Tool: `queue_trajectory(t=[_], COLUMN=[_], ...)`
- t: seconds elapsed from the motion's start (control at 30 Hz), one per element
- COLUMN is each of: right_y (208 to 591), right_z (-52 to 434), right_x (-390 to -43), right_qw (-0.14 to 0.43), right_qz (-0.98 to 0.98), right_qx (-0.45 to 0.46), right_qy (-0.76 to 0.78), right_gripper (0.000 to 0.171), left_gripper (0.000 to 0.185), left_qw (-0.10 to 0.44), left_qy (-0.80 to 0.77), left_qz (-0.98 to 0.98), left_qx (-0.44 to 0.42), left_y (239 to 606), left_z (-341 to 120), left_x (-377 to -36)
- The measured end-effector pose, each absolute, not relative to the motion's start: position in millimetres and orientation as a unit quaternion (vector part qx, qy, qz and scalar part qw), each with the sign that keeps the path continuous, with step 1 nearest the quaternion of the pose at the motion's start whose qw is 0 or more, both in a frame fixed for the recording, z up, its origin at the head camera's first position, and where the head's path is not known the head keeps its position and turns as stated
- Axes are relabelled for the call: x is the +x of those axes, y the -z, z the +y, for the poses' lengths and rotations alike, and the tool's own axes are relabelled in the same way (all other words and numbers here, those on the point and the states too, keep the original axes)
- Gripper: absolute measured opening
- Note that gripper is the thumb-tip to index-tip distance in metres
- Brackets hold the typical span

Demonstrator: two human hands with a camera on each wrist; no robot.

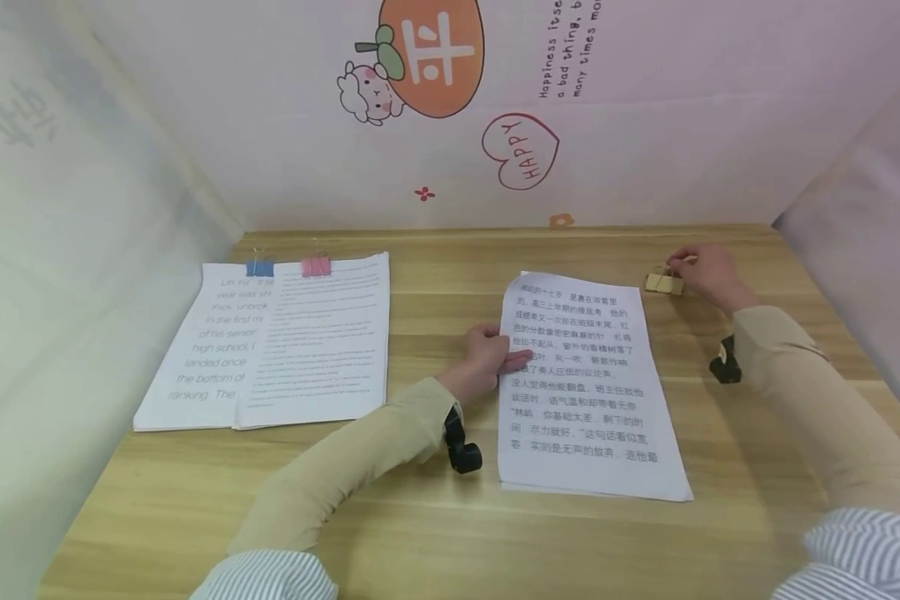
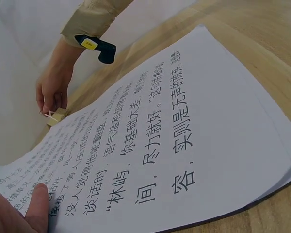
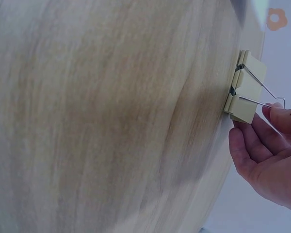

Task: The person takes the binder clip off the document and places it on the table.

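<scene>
The yellow binder clip (image 1: pixel 663 283) sits at the upper right of the head view, just right of the sheet stack's (image 1: pixel 581 392) top corner, its wire handle pinched by the right hand (image 1: pixel 708 275), while the left hand (image 1: pixel 491 358) lies flat-fingered on the stack's left edge.

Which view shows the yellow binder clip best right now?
The right wrist view: the yellow binder clip fills the frame edge, wire handles plain, right hand fingers touching one handle. The head view shows it small at the hand; the left wrist view shows only a distant glimpse beyond the paper stack.
</scene>
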State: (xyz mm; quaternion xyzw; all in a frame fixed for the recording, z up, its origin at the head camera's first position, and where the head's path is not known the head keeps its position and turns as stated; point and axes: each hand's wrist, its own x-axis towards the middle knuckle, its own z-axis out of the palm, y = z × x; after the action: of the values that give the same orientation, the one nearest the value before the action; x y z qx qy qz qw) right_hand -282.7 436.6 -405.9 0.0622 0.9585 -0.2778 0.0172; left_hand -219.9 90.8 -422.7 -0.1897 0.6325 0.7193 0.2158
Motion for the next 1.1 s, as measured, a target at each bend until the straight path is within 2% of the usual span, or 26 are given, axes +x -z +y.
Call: queue_trajectory(t=[0.3, 0.9, 1.1], right_y=[405, 404, 404], right_z=[436, 430, 434], right_x=[-283, -283, -280], right_qw=[0.021, 0.030, 0.028], right_qz=[0.956, 0.950, 0.953], right_qx=[0.063, 0.059, 0.059], right_qy=[0.287, 0.304, 0.294], right_gripper=[0.036, 0.035, 0.041], left_gripper=[0.029, 0.016, 0.021], left_qw=[0.191, 0.160, 0.148], left_qy=[-0.701, -0.604, -0.588], left_qz=[0.664, 0.777, 0.794], left_qx=[-0.179, -0.075, -0.043], left_y=[423, 428, 429], left_z=[103, 91, 86], left_x=[-216, -216, -220])
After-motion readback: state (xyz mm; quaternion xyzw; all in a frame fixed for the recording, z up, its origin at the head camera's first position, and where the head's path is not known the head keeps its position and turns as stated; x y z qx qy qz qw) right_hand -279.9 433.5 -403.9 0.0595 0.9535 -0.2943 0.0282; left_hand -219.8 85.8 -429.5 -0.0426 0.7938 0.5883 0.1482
